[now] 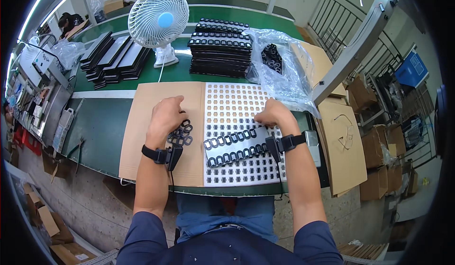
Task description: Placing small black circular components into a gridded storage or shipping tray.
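Observation:
My left hand (167, 116) is over the bare cardboard, its fingers curled beside a small heap of black ring-shaped frames (182, 134). Something dark shows at its fingertips, too small to make out. My right hand (276, 113) is over a white sheet (222, 177) with rows of small tan and dark pieces. Its fingers are pinched low by the sheet's right part; what they hold, if anything, is hidden. Below that hand a silver-grey plate (233, 148) lies slanted on the sheet, with black frames along both long edges.
Stacks of black-edged plates (220, 59) stand behind the sheet, with more plates (116, 59) at the far left. A white fan (159, 21) stands between them. A clear plastic bag (289, 75) with black frames lies at right. Pliers (79, 149) are by the left table edge.

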The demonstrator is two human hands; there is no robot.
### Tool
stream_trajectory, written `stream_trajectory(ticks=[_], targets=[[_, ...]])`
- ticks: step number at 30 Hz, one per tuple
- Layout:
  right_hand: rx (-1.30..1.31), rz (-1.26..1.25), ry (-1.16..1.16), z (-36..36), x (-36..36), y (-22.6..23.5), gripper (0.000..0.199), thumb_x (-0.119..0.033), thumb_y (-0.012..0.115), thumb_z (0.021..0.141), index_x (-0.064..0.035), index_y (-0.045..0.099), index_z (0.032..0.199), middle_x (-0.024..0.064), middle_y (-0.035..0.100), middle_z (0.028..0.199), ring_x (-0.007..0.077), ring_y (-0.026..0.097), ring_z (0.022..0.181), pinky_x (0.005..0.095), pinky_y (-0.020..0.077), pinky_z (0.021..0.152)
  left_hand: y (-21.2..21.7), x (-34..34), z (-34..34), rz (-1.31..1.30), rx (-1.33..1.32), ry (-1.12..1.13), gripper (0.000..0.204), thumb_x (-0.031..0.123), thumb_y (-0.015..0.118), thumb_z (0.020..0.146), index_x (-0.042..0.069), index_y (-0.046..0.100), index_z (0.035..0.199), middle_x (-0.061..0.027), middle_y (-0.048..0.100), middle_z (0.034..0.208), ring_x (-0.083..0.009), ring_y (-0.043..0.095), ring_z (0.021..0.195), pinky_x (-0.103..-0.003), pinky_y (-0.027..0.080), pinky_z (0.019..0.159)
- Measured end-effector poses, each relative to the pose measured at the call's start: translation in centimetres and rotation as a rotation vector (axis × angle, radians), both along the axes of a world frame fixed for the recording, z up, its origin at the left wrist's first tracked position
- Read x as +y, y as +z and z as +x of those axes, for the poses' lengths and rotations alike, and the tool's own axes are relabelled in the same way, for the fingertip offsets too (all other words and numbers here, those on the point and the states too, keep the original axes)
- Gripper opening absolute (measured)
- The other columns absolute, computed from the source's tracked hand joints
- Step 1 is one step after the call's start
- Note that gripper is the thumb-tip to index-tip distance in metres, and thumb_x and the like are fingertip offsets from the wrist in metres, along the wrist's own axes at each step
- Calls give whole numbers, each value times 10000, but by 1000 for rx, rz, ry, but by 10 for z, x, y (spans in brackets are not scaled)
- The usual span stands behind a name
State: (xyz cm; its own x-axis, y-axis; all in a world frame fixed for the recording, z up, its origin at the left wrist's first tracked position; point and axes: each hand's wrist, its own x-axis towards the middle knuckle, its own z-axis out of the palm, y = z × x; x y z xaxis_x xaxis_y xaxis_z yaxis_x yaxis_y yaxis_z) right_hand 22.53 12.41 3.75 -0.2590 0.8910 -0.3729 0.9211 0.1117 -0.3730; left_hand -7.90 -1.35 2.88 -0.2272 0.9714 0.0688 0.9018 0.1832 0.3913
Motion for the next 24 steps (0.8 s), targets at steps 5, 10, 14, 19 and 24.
stream_trajectory(ticks=[5, 10, 14, 19, 24], targets=[[135, 66, -23, 20, -3, -14, 245, -194, 778, 732, 32, 696, 681, 103, 650, 608, 162, 607, 534, 324, 490, 530, -22, 7, -1, 190, -16, -32, 306, 53, 761, 775, -50, 657, 1044, -133, 708, 781, -281, 700, 749, -396, 537, 656], [334, 31, -18, 32, -7, -32, 235, -176, 777, 754, 27, 697, 668, 74, 654, 616, 143, 588, 550, 315, 475, 538, -18, 12, -1, 139, -94, 14, 225, 35, 718, 794, -12, 664, 1006, -153, 713, 816, -299, 708, 784, -388, 551, 699], [418, 29, -130, 42, -12, -42, 227, -187, 780, 721, 29, 719, 752, 103, 640, 600, 170, 595, 549, 320, 491, 565, -7, 15, 17, 178, -456, 58, 135, 18, 722, 864, -32, 637, 957, -113, 717, 812, -187, 719, 695, -272, 535, 557], [938, 1, -195, 45, -29, -40, 174, -140, 763, 802, 24, 730, 848, 82, 710, 714, 119, 640, 640, 270, 514, 618, -1, 21, 46, -2, -1132, 15, 130, 75, 684, 959, -22, 617, 1012, -143, 731, 975, -205, 753, 842, -221, 602, 632], [1263, -281, -184, 43, -35, -27, 154, -96, 733, 900, 22, 723, 999, 94, 746, 887, 128, 693, 755, 246, 560, 715, -10, 21, 59, -84, -1380, -77, 263, 99, 654, 989, -42, 546, 1183, -179, 728, 1055, -206, 750, 937, -221, 631, 747]])
